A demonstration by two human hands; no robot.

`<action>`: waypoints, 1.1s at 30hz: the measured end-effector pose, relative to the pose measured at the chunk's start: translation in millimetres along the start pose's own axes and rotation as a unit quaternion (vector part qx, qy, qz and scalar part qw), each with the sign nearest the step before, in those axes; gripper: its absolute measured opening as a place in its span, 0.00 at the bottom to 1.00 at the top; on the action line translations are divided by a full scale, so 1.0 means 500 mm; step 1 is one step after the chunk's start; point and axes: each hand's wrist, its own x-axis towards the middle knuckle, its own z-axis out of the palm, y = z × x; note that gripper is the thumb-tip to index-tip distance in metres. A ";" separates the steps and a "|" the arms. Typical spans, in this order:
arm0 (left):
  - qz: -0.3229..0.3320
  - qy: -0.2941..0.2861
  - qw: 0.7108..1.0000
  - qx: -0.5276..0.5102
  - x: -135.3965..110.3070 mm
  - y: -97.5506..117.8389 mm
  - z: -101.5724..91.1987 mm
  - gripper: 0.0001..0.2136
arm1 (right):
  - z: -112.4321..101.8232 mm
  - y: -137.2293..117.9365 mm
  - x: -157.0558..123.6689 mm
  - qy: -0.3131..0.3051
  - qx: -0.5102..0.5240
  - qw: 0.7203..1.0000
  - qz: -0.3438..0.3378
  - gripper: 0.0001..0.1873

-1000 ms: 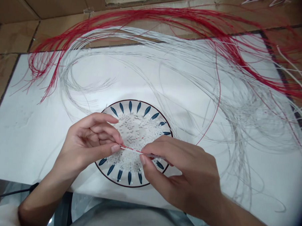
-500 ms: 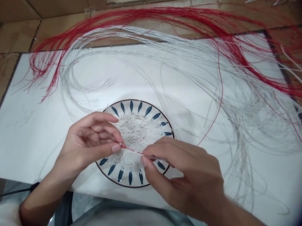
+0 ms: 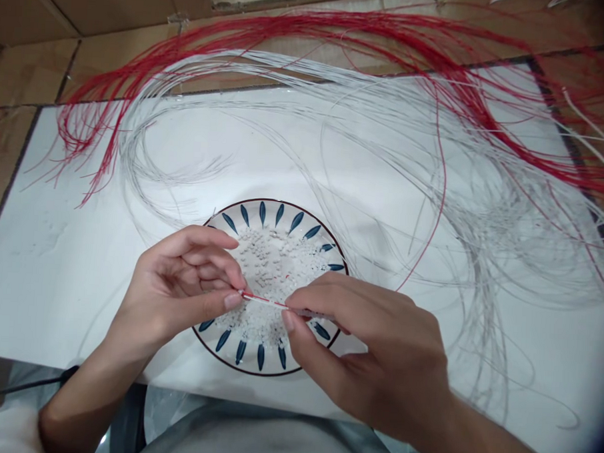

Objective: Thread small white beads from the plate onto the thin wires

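Note:
Between my hands, a short stretch of thin red and white wires (image 3: 265,299) runs side by side. My left hand (image 3: 179,288) pinches one end between thumb and index finger, its other fingers loosely curled. On the right, the thumb and forefinger of my right hand (image 3: 371,343) grip the wires a little farther along. Both hands hover over a round plate (image 3: 219,358) with blue leaf marks and a dark rim. Many tiny white pieces (image 3: 271,255) are scattered in it. Whatever small part sits in my left fingertips is hidden.
A long bundle of red wires (image 3: 311,25) arches across the back. White wires (image 3: 299,69) curve below it and tangle at the right. One red strand (image 3: 441,192) loops toward my right hand. A white board (image 3: 56,242) covers the surface, with brown cardboard (image 3: 28,74) behind.
Both hands keep nearly the same pinch and position. Between my fingers, the red and white wires now lie closer together, with more red showing toward my right hand.

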 end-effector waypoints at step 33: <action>-0.004 -0.006 1.000 0.026 -0.001 0.002 -0.002 0.17 | -0.002 -0.002 -0.001 -0.011 -0.012 1.000 0.007 0.05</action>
